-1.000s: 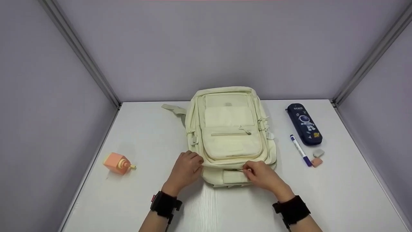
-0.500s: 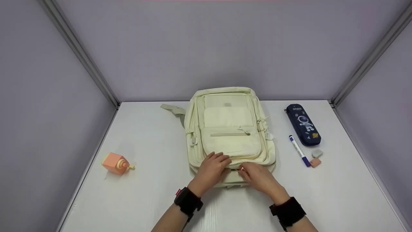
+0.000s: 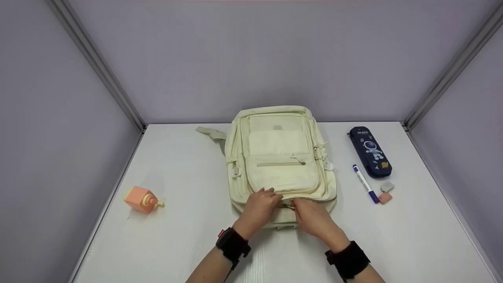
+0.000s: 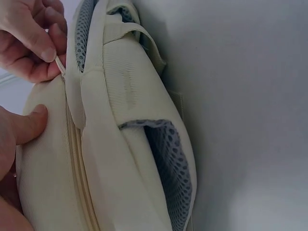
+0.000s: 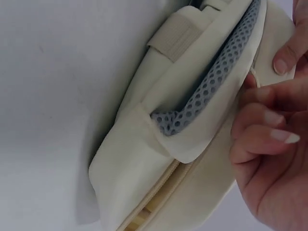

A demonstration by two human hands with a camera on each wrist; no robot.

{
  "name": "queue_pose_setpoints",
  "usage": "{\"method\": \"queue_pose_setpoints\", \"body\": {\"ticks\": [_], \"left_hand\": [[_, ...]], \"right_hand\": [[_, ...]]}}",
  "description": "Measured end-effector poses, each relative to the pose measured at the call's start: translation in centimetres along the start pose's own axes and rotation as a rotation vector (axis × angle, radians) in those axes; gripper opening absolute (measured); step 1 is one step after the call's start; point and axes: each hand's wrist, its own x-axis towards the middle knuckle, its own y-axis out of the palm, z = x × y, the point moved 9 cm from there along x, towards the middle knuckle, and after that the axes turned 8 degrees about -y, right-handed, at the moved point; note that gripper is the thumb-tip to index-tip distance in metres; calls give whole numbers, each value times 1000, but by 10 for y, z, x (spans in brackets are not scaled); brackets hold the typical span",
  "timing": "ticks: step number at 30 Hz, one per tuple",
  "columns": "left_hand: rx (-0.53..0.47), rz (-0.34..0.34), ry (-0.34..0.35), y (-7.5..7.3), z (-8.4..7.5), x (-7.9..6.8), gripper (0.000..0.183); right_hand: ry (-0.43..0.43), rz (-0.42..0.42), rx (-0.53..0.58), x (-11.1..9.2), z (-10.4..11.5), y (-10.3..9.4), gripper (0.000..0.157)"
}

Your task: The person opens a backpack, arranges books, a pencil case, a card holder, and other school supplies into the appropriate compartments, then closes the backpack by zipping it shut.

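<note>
A cream backpack (image 3: 281,177) lies on the table, its front panel facing up. At its near end, the right hand (image 3: 314,218) pinches a thin zipper pull (image 4: 60,66) between thumb and fingertips. Close beside it, the left hand (image 3: 258,208) grips the bag's near edge, fingers over the top and thumb (image 4: 33,124) pressed against the fabric. The zipper (image 5: 166,185) runs round the bag's side and gapes partway in the right wrist view, with something yellowish inside. Grey mesh (image 5: 209,82) lines a pocket-like opening there.
On the right of the white table (image 3: 188,243) are a dark blue pencil case (image 3: 370,152), a marker (image 3: 365,184), a grey eraser-like piece (image 3: 387,187) and a pinkish one (image 3: 384,197). An orange pump-shaped bottle (image 3: 142,199) lies left. Grey panels (image 3: 251,59) enclose the table.
The left hand has moved right, from the bag's lower left corner to beside the right hand. The right hand has shifted slightly left along the zipper. The backpack stays nearly in place.
</note>
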Motion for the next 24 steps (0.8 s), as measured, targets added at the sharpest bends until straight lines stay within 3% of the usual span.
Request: {"method": "queue_pose_setpoints", "body": {"ticks": [6,15,24], "left_hand": [[-12,1,-4,-2,1,0,6],[-99,-52,-42,-13,9,1,12],[-149,-52,-46,-14,10,-1,10]], "right_hand": [[53,-98,44,2,-5,-4,23],[5,-280,27,-10,-16,-25,18],[89,-253,70,-30,-47,-36,14]]}}
